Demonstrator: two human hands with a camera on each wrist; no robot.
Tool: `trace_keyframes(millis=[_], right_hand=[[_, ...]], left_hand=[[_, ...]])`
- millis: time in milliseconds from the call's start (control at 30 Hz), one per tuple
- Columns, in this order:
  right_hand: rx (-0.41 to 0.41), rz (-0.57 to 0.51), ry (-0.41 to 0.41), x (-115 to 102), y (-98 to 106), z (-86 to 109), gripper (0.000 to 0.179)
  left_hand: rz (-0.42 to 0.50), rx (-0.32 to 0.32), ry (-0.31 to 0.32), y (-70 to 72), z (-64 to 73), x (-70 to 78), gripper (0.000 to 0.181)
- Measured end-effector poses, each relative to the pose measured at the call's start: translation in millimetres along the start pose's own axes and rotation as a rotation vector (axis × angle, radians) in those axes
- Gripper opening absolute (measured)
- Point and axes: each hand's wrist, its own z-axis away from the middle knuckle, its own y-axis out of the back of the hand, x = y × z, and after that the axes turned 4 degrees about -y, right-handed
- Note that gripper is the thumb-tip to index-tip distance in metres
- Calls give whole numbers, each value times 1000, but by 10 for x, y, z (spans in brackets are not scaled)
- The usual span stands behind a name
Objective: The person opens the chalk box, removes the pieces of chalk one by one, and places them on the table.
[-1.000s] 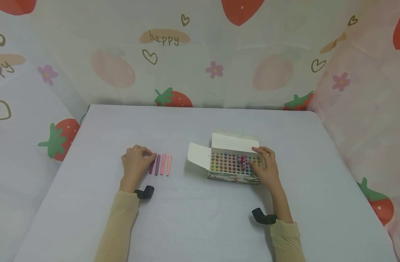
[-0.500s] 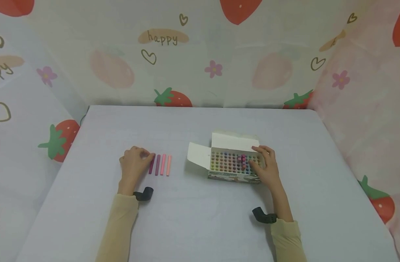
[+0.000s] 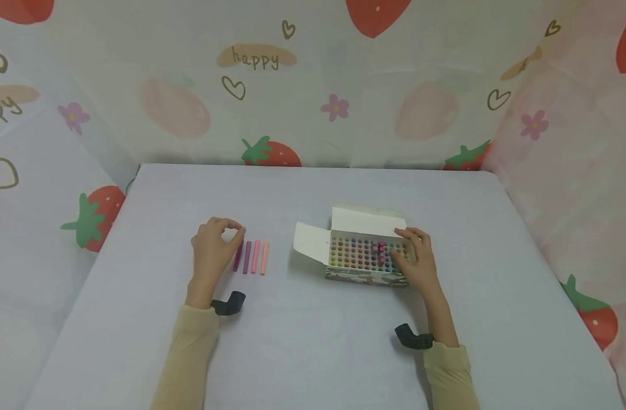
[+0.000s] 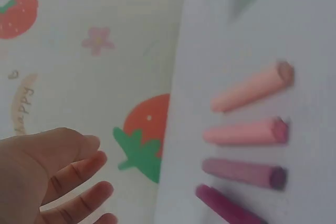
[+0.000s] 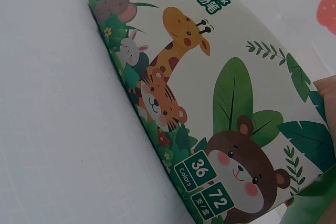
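Observation:
On the white table, a row of chalk sticks lies side by side: magenta (image 4: 231, 207), mauve (image 4: 244, 173), pink (image 4: 245, 132) and peach (image 4: 254, 86). My left hand (image 3: 210, 250) hovers just over the magenta stick at the row's left end. In the left wrist view its thumb and forefinger are close together with nothing between them. To the right stands an open chalk box (image 3: 364, 277) full of coloured chalk ends, several purple-pink ones sticking up. My right hand (image 3: 420, 265) holds the box by its right end, fingers at the back edge, thumb over the chalk.
The box's left flap (image 3: 311, 244) sticks out sideways and its lid (image 3: 366, 222) stands up at the back. A cloth backdrop (image 3: 313, 114) with strawberries rises behind the table and on both sides.
My left hand has moved up a little, away from the magenta chalk stick, which stays on the table. The right hand and the box keep their place.

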Motion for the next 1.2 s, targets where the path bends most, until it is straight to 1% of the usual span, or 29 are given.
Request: trace_keyframes(millis=[100,300,367,467,600,733,800,1033,1200], right_hand=[[-3,0,-5,3,0,2,47],[-5,0,-11,2,-1,0,47],[0,-1,-10,-1,-3,2,47],[12,-4,0,-4,-6,6,46],[33,-5,19,-3,-12,10,45],[17,-9,3,8,-14,2,46],[8,-7,-9,9,-13,-1,46],[0,9,-39,-8,-7,-3,46],[1,7,-34,-24,-3,2,47]], left_hand=[[31,51,-57,10,0,145,18],[101,146,-216,-25,25,429,10],[126,169,-264,-51,39,515,9],[160,183,-325,-100,64,645,8],[189,162,-364,-180,97,813,9],[201,130,-396,-283,121,944,10],[209,118,-421,-337,134,1002,9],[223,92,-554,-492,190,1201,5],[221,53,-591,-572,243,1328,5]])
